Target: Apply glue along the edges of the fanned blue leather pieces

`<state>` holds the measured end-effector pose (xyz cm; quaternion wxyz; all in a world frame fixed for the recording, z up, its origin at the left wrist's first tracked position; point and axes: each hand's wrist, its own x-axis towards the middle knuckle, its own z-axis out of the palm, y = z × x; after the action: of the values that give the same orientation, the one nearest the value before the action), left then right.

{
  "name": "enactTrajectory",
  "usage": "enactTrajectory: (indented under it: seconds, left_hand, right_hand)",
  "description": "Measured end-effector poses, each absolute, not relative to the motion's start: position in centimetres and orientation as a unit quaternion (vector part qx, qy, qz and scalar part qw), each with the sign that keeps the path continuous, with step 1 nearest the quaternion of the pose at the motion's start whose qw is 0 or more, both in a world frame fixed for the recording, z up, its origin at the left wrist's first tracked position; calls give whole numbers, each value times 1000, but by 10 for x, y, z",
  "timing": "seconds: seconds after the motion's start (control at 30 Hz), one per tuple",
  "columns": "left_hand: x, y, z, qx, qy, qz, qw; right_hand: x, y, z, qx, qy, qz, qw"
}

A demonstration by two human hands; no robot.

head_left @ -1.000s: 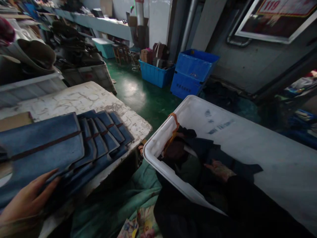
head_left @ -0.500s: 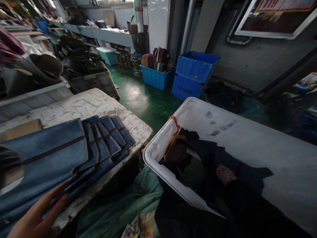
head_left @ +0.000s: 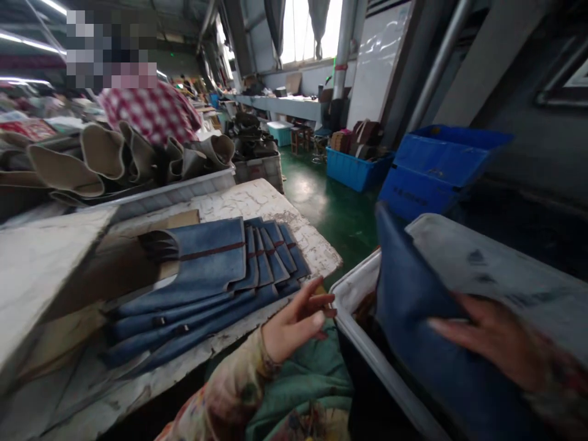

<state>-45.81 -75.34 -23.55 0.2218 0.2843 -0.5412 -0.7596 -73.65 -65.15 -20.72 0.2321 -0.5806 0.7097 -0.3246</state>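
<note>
The right hand point(head_left: 498, 340) is clamped on a blue panel point(head_left: 408, 275), with its thumb on the side we can see. The panel is up over the white tub point(head_left: 374, 361), bent and tipped, and its top corner pokes above the rim. Its low end is dark, so I cannot tell if it touches things in the tub.

The left hand point(head_left: 294, 324) holds nothing, and its fingers are apart. It is near the edge of the white worktop point(head_left: 266, 199), over a green cloth point(head_left: 316, 380). I cannot tell if its fingertips touch the tub's corner.

Here is what I think could go wrong. Only one hand has the panel, and the panel looks big and floppy, so it could slip and drop back into the tub. It could also rub or catch on the rim, because it is so close to it. If it bends hard where the thumb presses, it could get a crease.

The pile of blue panels point(head_left: 211, 269) on the worktop could go wrong too. The panels lie one over another like steps, and some are close to the near edge. A bump from the left sleeve point(head_left: 229, 380) could push them out of line. If one more landed crooked on top, the pile could slide, since no hand holds it down.
</note>
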Motion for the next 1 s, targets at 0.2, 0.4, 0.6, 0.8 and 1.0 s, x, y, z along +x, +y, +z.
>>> enactTrajectory:
  seconds: [0.2,0.4,0.6,0.8,1.0]
  left_hand:
    - [-435,-757,-244,418,-422,-716,367]
    - [-385,-772,-231,368,-632,-541,415]
    - [-347,-760,-151,237,-795,-442,342]
    - [-302,-797,-135,343,-781,-381,357]
    - [-271,-810,-73,387,-743,-384,387]
  right_hand:
    - [-575,-694,-236,-726,501,-243,403]
    - [-599,-781,-218,-768,434,-437,176]
    - [-681,-864,-192,-712,479,-350,375]
    - [-677,-866,-177,-652,560,-307,410]
    - [-632,-888,-108,-678,524,-407,318]
